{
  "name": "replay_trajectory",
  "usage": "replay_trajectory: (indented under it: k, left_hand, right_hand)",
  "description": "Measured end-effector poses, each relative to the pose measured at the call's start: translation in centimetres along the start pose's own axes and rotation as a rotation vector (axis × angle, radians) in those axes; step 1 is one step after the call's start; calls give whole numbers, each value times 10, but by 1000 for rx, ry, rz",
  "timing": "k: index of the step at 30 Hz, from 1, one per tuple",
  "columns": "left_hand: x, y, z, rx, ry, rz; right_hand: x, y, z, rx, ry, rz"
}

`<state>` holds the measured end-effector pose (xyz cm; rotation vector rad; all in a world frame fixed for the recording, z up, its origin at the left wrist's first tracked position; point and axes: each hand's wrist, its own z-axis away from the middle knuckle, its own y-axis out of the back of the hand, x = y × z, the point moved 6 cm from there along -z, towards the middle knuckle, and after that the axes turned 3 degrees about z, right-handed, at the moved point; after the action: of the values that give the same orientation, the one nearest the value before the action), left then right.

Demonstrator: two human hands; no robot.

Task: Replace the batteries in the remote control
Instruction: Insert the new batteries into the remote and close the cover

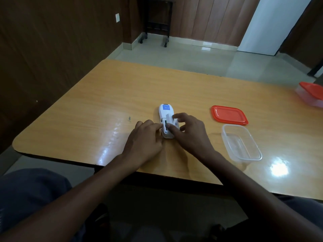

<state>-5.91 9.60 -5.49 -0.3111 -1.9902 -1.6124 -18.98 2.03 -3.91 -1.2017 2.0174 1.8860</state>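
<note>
A white remote control (166,112) lies face down on the wooden table (108,95), a blue label near its far end. Its battery compartment at the near end looks open, with a dark battery showing inside. My left hand (145,138) rests on the table at the remote's left side, fingertips touching its near end. My right hand (190,131) reaches over from the right; its thumb presses at the compartment and its fingers pinch a small white piece, apparently the battery cover (172,117), raised above the remote.
An empty clear plastic container (242,143) stands to the right of my right hand, its red lid (229,115) lying just beyond it. Another container with a red lid (312,93) sits at the table's far right edge. The near table edge runs under my forearms.
</note>
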Motion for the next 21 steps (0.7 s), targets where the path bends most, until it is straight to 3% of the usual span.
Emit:
replay_trajectory:
  k: [11, 18, 21]
  left_hand:
    - [-9, -3, -4, -124, 227, 521]
    - [-8, -10, -4, -167, 461, 1243]
    - [-9, -14, -6, -213, 485, 1425]
  right_hand:
    - [-14, -18, 9, 59, 188, 187]
    - [0, -2, 2, 77, -52, -117]
    - [-3, -1, 6, 48, -52, -200]
